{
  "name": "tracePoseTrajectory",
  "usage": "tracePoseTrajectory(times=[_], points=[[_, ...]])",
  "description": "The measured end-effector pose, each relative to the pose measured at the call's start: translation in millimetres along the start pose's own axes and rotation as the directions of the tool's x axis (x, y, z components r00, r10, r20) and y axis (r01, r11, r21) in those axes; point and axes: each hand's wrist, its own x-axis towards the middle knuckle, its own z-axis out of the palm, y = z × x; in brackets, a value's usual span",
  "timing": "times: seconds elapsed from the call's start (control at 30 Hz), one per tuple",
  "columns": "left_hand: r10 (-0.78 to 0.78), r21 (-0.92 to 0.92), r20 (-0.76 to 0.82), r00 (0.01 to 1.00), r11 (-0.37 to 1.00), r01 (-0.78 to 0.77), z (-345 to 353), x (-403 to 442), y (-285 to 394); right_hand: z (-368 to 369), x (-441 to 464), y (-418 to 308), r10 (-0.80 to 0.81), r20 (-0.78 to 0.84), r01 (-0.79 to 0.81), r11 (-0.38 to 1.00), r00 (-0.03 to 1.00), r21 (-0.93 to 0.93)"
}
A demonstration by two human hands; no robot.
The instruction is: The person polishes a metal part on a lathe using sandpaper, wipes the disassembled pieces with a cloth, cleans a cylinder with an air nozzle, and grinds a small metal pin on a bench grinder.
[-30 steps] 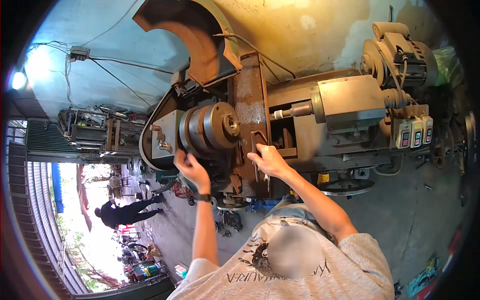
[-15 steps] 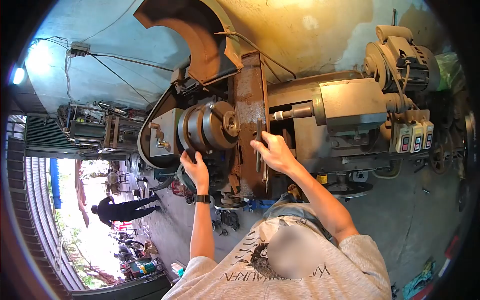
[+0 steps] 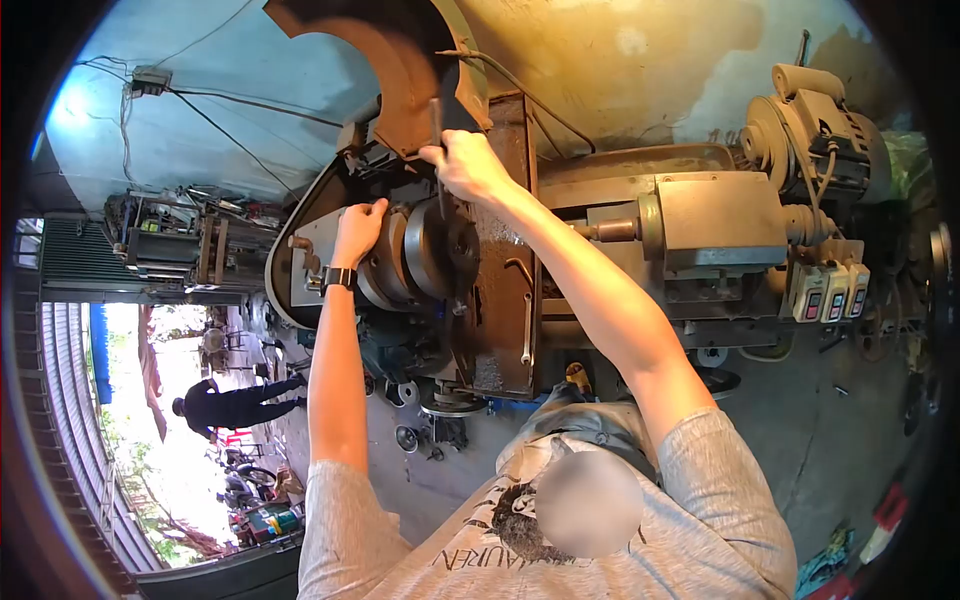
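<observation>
My left hand (image 3: 358, 233), with a dark band at the wrist, rests against the upper left side of the round metal discs (image 3: 427, 250) on the machine. Its fingers are curled at the disc edge, and anything between them is hidden. My right hand (image 3: 468, 165) is closed on a dark metal bar (image 3: 437, 120), which stands roughly upright above and in front of the discs. The bar's lower end reaches the front disc; whether it touches cannot be told. A wrench (image 3: 527, 328) and a bent rod (image 3: 519, 267) lie on the rusty tray (image 3: 490, 350).
A curved rusty guard (image 3: 400, 60) rises above the discs. To the right are a metal block with a spindle (image 3: 722, 222), a motor (image 3: 815, 130) and switch boxes (image 3: 832, 292). A person in dark clothes (image 3: 238, 407) is at the lower left, near the opening.
Both hands have moved up, the left onto the upper side of the discs and the right, with the bar, up and left from the tray. The view has shifted slightly.
</observation>
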Motion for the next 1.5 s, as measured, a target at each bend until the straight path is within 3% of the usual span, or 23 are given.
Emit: tracePoseTrajectory(times=[0.07, 0.2, 0.3, 0.4, 0.5, 0.57, 0.63, 0.77, 0.93, 1.0, 1.03, 1.1, 1.17, 1.23, 1.3, 1.37, 1.43, 1.5], points=[[0.002, -0.04, -0.049, 0.999, 0.999, -0.004, 3.0, -5.6, -4.2, 7.6, 6.3, -3.0, 0.041, 0.141, -0.031, 0.997, 0.989, -0.077], [0.008, -0.058, -0.161, 0.987, 0.998, -0.017, 2.7, -16.4, 3.6, 26.4, 12.4, 16.1, 0.073, 0.272, -0.029, 0.986, 0.959, -0.161], [0.034, -0.045, -0.184, 0.982, 0.998, -0.043, 5.8, -12.6, -1.8, 17.7, 15.9, 6.0, 0.107, 0.244, -0.085, 0.991, 0.964, -0.099], [0.019, -0.043, -0.188, 0.982, 0.999, -0.028, 3.8, -16.3, 5.0, 6.1, 15.7, -11.2, 0.103, 0.108, -0.087, 0.986, 0.989, -0.139], [0.001, -0.021, -0.172, 0.985, 1.0, -0.005, 3.7, -15.4, 4.9, 20.2, 8.8, 4.3, 0.08, 0.224, -0.058, 0.993, 0.971, -0.103], [0.004, -0.041, -0.172, 0.985, 0.999, -0.011, 3.5, -15.5, 6.1, 10.6, 10.4, -4.2, 0.166, 0.281, -0.129, 0.981, 0.945, -0.146], [0.006, -0.058, -0.171, 0.985, 0.998, -0.016, 3.2, -15.8, 4.6, 9.0, 9.0, -5.4, 0.178, 0.177, -0.164, 0.982, 0.968, -0.093], [-0.016, -0.022, -0.183, 0.983, 1.0, 0.012, 4.1, -13.2, 2.9, 10.1, 9.2, -1.4, 0.124, 0.223, -0.086, 0.982, 0.967, -0.17], [-0.006, -0.113, -0.163, 0.987, 0.993, -0.013, 1.1, -28.4, -0.6, 7.9, 14.2, 6.9, 0.074, -0.159, -0.077, 0.997, 0.985, -0.013], [0.053, -0.116, -0.333, 0.941, 0.988, -0.097, 6.8, -43.8, -4.9, 4.0, 11.9, 9.4, 0.052, -0.204, -0.057, 0.998, 0.978, -0.019], [0.055, -0.117, -0.337, 0.94, 0.988, -0.099, 12.1, -56.4, -5.5, 2.5, 10.1, 9.9, 0.035, -0.242, -0.037, 0.999, 0.97, -0.002], [-0.006, -0.269, -0.614, 0.789, 0.942, -0.201, 33.8, -90.2, -5.5, -0.3, 7.7, 10.9, 0.016, -0.283, -0.013, 1.0, 0.959, 0.014], [-0.09, -0.35, -0.786, 0.612, 0.881, -0.319, 76.2, -114.3, -18.6, -4.0, 6.0, 12.0, 0.074, -0.311, -0.04, 0.993, 0.947, 0.115], [-0.244, -0.433, -0.776, 0.582, 0.877, -0.209, 118.5, -142.9, -38.6, -12.6, 2.5, 11.4, -0.003, -0.364, 0.028, 0.998, 0.932, 0.063], [-0.207, -0.48, -0.605, 0.769, 0.865, -0.144, 137.6, -181.9, -50.6, -18.1, -2.6, 7.8, 0.059, -0.329, -0.033, 0.996, 0.942, 0.082], [-0.085, -0.371, -0.354, 0.931, 0.927, -0.057, 167.5, -200.8, -103.2, -23.7, -4.5, 4.3, 0.04, -0.334, -0.002, 0.993, 0.942, 0.114], [-0.069, -0.382, -0.441, 0.895, 0.917, -0.118, 147.9, -209.1, -72.7, -28.7, -7.2, 1.3, -0.013, -0.361, 0.035, 0.998, 0.932, 0.056], [-0.135, -0.439, -0.727, 0.673, 0.845, -0.305, 112.1, -187.4, -46.0, -29.7, -5.1, 5.6, -0.008, -0.37, 0.038, 0.997, 0.929, 0.073]])
